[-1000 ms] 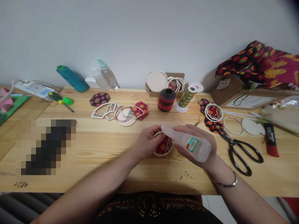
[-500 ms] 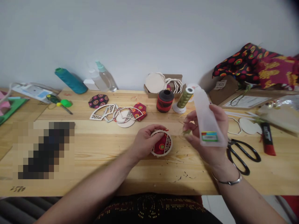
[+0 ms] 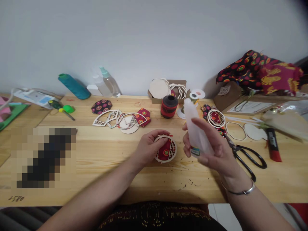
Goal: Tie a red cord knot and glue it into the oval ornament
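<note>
Gripped at its left edge by my left hand (image 3: pixel 151 145) is a round wooden lattice ornament (image 3: pixel 166 152), with dark red patterned fabric behind the cut-outs. A bit of red shows at its top. To its right, my right hand (image 3: pixel 216 150) is wrapped round a translucent white squeeze bottle (image 3: pixel 198 133), held above the table with its narrow end up and tilted left. A small label is partly visible near its base. Behind the bottle stands a thread spool, mostly hidden. Black-handled scissors (image 3: pixel 250 157) lie beside my right wrist.
A red and black thread cone (image 3: pixel 169 106) stands behind the ornament. Fan-shaped wooden frames (image 3: pixel 107 117) and fabric-covered pieces (image 3: pixel 101 106) lie to the left. Another round ornament (image 3: pixel 216 118), a black and red tube (image 3: pixel 273 144) and a cardboard box (image 3: pixel 231 99) are on the right.
My right hand has brought the bottle left and tilted it more, uncovering the ornament behind on the right. The green strands by those fingers no longer show. My left hand stays put.
</note>
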`<action>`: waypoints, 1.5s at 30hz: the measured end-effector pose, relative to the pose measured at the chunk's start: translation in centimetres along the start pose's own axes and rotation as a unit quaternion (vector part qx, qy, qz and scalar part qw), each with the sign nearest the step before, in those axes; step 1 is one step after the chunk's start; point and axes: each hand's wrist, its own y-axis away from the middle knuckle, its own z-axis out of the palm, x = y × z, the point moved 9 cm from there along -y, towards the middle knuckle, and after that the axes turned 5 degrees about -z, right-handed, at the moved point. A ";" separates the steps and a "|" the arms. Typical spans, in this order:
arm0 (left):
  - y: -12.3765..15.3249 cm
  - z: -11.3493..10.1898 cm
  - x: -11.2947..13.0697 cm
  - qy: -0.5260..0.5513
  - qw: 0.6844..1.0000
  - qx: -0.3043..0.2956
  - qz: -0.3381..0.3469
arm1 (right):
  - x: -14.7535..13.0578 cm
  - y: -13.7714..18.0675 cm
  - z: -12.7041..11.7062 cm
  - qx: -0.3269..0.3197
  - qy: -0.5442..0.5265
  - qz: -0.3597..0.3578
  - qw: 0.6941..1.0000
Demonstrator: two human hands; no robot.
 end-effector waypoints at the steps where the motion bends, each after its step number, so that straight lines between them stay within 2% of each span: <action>1: 0.0 0.0 -0.1 0.008 1.000 0.001 -0.004 | -0.3 0.2 0.2 -0.009 -0.005 0.007 1.000; 5: -0.1 -0.3 -0.4 0.039 0.999 0.004 -0.013 | -1.5 0.4 0.9 -0.022 -0.008 0.021 1.000; 11: -0.2 -0.4 -0.3 0.052 0.999 0.005 -0.004 | -2.7 -0.9 1.0 0.014 -0.033 -0.010 0.999; 14: -0.2 -0.3 -0.3 0.057 0.998 0.002 -0.003 | -2.5 -1.3 1.4 0.019 -0.049 -0.028 0.998; 16: -0.2 -0.3 -0.3 0.058 0.998 0.001 -0.003 | -1.9 -1.2 1.0 0.046 -0.047 -0.042 0.997; 19: -0.2 -0.4 -0.3 0.058 0.998 0.005 -0.001 | -0.6 -0.6 -0.5 0.096 -0.009 -0.060 0.994; 24: -0.3 -0.3 -0.1 0.057 0.998 0.001 0.012 | 1.1 0.1 -2.6 0.134 0.149 -0.015 0.980; 29: -0.3 -0.3 -0.3 0.058 0.998 0.001 0.010 | 0.5 0.0 -2.4 0.153 0.247 -0.006 0.957; 36: -0.2 -0.4 0.0 0.044 0.999 0.013 0.010 | 1.1 0.0 -2.4 0.160 0.258 0.013 0.953; 45: 0.0 -0.2 0.4 0.019 1.000 0.011 0.020 | 0.9 0.0 -2.1 0.154 0.276 -0.016 0.948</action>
